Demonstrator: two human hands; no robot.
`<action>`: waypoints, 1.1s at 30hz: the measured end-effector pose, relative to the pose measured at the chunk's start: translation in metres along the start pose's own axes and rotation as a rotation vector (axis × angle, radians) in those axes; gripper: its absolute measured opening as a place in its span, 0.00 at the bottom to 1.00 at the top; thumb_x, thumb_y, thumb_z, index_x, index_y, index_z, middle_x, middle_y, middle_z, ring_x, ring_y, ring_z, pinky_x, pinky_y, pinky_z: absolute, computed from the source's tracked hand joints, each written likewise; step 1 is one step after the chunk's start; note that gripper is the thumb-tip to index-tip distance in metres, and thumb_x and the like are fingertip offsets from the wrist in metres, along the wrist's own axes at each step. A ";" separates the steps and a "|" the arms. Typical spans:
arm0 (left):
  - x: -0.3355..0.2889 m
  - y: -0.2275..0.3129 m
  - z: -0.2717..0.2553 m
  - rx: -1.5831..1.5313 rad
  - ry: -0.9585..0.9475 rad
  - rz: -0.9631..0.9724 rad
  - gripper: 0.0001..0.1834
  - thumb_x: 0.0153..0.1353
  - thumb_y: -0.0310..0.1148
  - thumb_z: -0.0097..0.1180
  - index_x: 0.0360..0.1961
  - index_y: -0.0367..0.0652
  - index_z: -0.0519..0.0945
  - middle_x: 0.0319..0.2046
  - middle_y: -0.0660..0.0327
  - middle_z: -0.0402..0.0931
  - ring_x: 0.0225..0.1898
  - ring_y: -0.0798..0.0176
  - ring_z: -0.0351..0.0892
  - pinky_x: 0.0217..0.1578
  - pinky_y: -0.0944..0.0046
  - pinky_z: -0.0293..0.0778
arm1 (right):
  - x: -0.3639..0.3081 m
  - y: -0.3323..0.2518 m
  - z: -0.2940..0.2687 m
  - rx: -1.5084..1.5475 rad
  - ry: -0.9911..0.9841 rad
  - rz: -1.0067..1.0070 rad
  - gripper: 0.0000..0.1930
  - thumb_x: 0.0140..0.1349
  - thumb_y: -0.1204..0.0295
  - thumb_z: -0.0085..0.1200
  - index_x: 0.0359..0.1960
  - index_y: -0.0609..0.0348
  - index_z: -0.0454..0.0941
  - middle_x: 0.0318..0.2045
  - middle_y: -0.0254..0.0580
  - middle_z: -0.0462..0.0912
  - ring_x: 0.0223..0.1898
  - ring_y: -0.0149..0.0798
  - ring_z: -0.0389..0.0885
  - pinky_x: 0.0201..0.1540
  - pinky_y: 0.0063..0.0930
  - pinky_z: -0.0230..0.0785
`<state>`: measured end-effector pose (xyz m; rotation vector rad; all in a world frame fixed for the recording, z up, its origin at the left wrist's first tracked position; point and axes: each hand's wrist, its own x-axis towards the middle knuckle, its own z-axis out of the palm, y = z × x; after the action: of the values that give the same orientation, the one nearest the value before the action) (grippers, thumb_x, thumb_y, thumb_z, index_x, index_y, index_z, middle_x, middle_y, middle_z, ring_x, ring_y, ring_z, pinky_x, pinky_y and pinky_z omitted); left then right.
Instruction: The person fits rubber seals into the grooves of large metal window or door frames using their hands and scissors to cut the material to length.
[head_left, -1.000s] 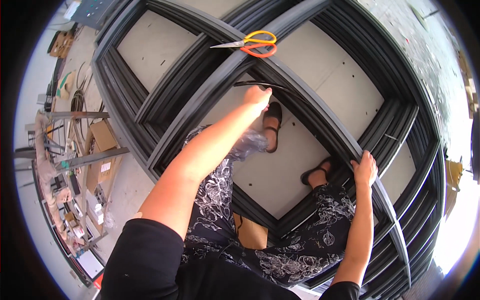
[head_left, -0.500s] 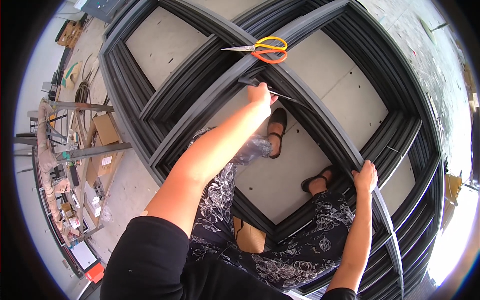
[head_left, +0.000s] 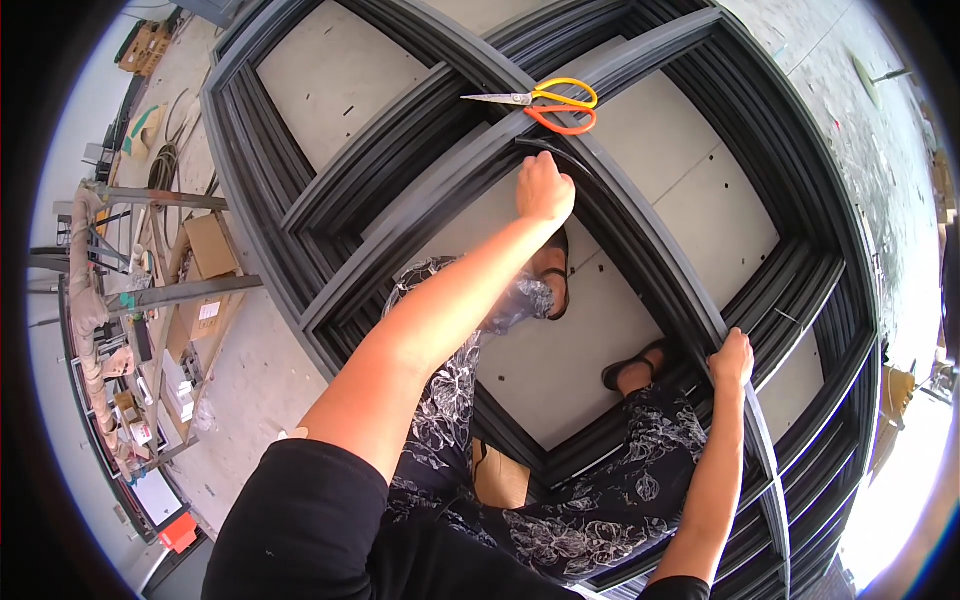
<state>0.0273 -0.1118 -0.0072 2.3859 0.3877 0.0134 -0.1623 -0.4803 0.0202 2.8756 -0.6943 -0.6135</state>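
Observation:
My left hand is closed at the inner corner of a dark grey frame, at the thin black strip that curves along the frame's inner edge. What lies between its fingertips is mostly hidden by the knuckles. Farther along the same grey frame bar, my right hand is wrapped over its edge. A pair of scissors with one yellow and one orange handle loop lies across the frame crossing just beyond my left hand, blades pointing left.
Stacked black frames surround my legs, and my feet stand on the floor inside one opening. At left are a metal rack with a padded post and cardboard boxes. A brown cardboard piece sits between my knees.
My left hand has shifted slightly right, its fist turned, and the loose black strip end that stuck out left of it now lies closer along the frame. My right hand stays on the bar.

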 end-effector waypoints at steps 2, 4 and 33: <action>-0.004 0.004 -0.006 0.051 0.035 0.000 0.14 0.57 0.29 0.53 0.43 0.34 0.75 0.43 0.45 0.75 0.49 0.41 0.75 0.50 0.48 0.73 | 0.000 -0.003 -0.003 -0.014 0.000 -0.017 0.25 0.39 0.75 0.74 0.40 0.62 0.75 0.45 0.53 0.82 0.52 0.56 0.79 0.53 0.44 0.74; -0.005 0.004 -0.009 0.129 0.165 0.083 0.13 0.57 0.29 0.54 0.43 0.34 0.75 0.43 0.47 0.74 0.50 0.42 0.75 0.50 0.47 0.73 | 0.003 -0.009 -0.009 0.001 -0.027 -0.048 0.25 0.39 0.75 0.75 0.40 0.62 0.75 0.44 0.53 0.82 0.51 0.56 0.80 0.54 0.44 0.74; 0.009 0.006 -0.049 -1.307 -0.090 -0.611 0.12 0.69 0.44 0.56 0.35 0.48 0.74 0.34 0.65 0.78 0.39 0.62 0.82 0.46 0.57 0.74 | -0.017 -0.205 -0.106 0.646 0.500 -0.848 0.22 0.54 0.74 0.64 0.52 0.62 0.76 0.50 0.49 0.80 0.50 0.54 0.77 0.54 0.43 0.72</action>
<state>0.0321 -0.0816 0.0322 0.9316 0.7498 -0.0922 -0.0482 -0.2878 0.0800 3.6203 0.5405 0.3859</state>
